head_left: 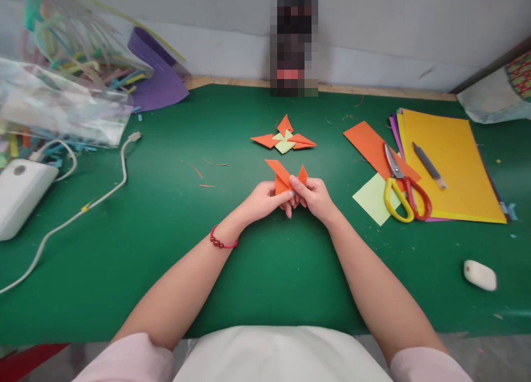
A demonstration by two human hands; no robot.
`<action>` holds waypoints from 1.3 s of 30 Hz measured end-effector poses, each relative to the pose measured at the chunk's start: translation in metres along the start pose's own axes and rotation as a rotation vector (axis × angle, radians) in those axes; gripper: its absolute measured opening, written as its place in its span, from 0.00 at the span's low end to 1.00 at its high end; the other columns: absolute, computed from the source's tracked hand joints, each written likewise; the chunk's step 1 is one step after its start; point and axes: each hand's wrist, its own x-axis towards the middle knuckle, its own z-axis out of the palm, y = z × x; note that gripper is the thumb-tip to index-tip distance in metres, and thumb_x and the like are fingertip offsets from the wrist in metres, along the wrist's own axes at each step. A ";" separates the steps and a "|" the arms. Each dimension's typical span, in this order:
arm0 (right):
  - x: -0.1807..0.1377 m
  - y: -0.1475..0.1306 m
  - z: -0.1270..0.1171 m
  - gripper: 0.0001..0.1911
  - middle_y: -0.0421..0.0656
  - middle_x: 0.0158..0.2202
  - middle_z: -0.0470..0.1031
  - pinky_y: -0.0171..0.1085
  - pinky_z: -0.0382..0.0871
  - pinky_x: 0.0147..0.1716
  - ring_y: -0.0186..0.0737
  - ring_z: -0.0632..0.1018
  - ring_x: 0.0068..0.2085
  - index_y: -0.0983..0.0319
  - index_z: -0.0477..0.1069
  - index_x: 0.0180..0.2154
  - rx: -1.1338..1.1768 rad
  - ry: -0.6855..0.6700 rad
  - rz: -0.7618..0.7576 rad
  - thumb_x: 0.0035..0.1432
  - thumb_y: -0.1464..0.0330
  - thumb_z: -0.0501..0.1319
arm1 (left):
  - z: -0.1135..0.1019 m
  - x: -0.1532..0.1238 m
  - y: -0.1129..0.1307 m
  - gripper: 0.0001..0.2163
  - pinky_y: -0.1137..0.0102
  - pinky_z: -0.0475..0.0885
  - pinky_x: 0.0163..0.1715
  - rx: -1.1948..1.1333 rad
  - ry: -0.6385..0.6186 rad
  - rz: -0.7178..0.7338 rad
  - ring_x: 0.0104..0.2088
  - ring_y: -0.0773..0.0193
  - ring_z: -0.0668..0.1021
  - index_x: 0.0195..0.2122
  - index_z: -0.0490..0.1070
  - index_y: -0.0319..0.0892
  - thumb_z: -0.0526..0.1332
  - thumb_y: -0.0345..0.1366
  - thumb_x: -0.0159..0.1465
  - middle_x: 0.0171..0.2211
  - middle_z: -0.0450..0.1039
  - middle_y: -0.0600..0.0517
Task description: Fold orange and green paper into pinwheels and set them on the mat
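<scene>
Head view: near the origami star (284,143), folded orange paper (282,182) is pinched by left hand (266,198) and right hand (314,195); firm, even creasing is advised.

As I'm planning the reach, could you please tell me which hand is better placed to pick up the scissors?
Probably the right hand: the scissors lie on its side, handles toward the person, and the left hand is farther away. Both hands hold the folded orange paper, though.
</scene>
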 end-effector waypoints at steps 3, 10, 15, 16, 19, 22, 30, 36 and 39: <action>0.000 0.001 -0.001 0.29 0.37 0.11 0.64 0.31 0.59 0.16 0.28 0.66 0.14 0.61 0.61 0.12 0.022 -0.051 -0.007 0.52 0.47 0.57 | 0.001 0.000 0.000 0.10 0.73 0.72 0.28 0.012 0.005 0.003 0.22 0.69 0.76 0.24 0.69 0.36 0.59 0.38 0.58 0.19 0.72 0.53; 0.000 -0.002 -0.004 0.30 0.36 0.10 0.62 0.31 0.56 0.15 0.27 0.63 0.13 0.61 0.61 0.13 0.014 -0.063 -0.023 0.53 0.46 0.55 | -0.005 0.002 -0.003 0.17 0.73 0.72 0.26 -0.083 -0.015 0.088 0.20 0.69 0.74 0.23 0.68 0.36 0.60 0.47 0.58 0.20 0.72 0.51; 0.001 -0.004 -0.006 0.28 0.36 0.11 0.64 0.31 0.56 0.15 0.26 0.63 0.13 0.62 0.62 0.14 0.042 -0.080 -0.018 0.54 0.48 0.56 | -0.006 0.003 -0.003 0.19 0.74 0.72 0.25 -0.096 -0.024 0.089 0.20 0.70 0.74 0.23 0.68 0.36 0.60 0.49 0.58 0.20 0.71 0.51; 0.001 -0.004 -0.006 0.27 0.36 0.12 0.64 0.31 0.57 0.15 0.27 0.63 0.14 0.62 0.63 0.15 0.056 -0.088 -0.020 0.54 0.49 0.56 | -0.006 0.003 -0.003 0.19 0.74 0.72 0.26 -0.099 -0.035 0.089 0.20 0.70 0.75 0.23 0.68 0.35 0.60 0.49 0.58 0.21 0.72 0.51; 0.001 -0.004 -0.006 0.26 0.35 0.13 0.65 0.31 0.60 0.17 0.27 0.65 0.15 0.62 0.64 0.16 0.082 -0.103 -0.024 0.55 0.51 0.57 | -0.005 0.003 -0.004 0.18 0.74 0.72 0.25 -0.114 -0.062 0.090 0.21 0.70 0.75 0.25 0.69 0.35 0.61 0.48 0.58 0.25 0.74 0.49; 0.001 -0.003 -0.008 0.25 0.35 0.13 0.65 0.31 0.61 0.18 0.28 0.65 0.15 0.62 0.64 0.16 0.087 -0.117 -0.020 0.56 0.53 0.58 | -0.005 0.002 -0.003 0.17 0.75 0.72 0.25 -0.110 -0.061 0.086 0.21 0.71 0.75 0.26 0.69 0.35 0.60 0.47 0.59 0.26 0.75 0.48; 0.002 0.000 -0.009 0.25 0.37 0.13 0.67 0.32 0.60 0.17 0.29 0.67 0.16 0.62 0.64 0.14 0.166 -0.160 0.008 0.57 0.55 0.58 | -0.004 0.002 -0.004 0.17 0.75 0.72 0.26 -0.031 -0.056 0.111 0.22 0.70 0.75 0.26 0.70 0.35 0.58 0.47 0.61 0.26 0.75 0.48; 0.002 0.001 -0.015 0.27 0.38 0.11 0.64 0.32 0.56 0.16 0.29 0.65 0.14 0.62 0.62 0.11 0.216 -0.252 0.072 0.55 0.55 0.58 | -0.002 0.000 -0.004 0.16 0.76 0.72 0.28 0.060 -0.081 0.123 0.24 0.71 0.76 0.29 0.72 0.35 0.56 0.44 0.63 0.28 0.76 0.48; 0.001 -0.001 -0.015 0.27 0.37 0.11 0.64 0.32 0.55 0.16 0.29 0.66 0.15 0.62 0.62 0.11 0.209 -0.244 0.072 0.55 0.55 0.58 | -0.003 0.000 -0.004 0.16 0.75 0.72 0.28 0.051 -0.075 0.107 0.24 0.70 0.76 0.29 0.72 0.35 0.56 0.45 0.63 0.29 0.76 0.47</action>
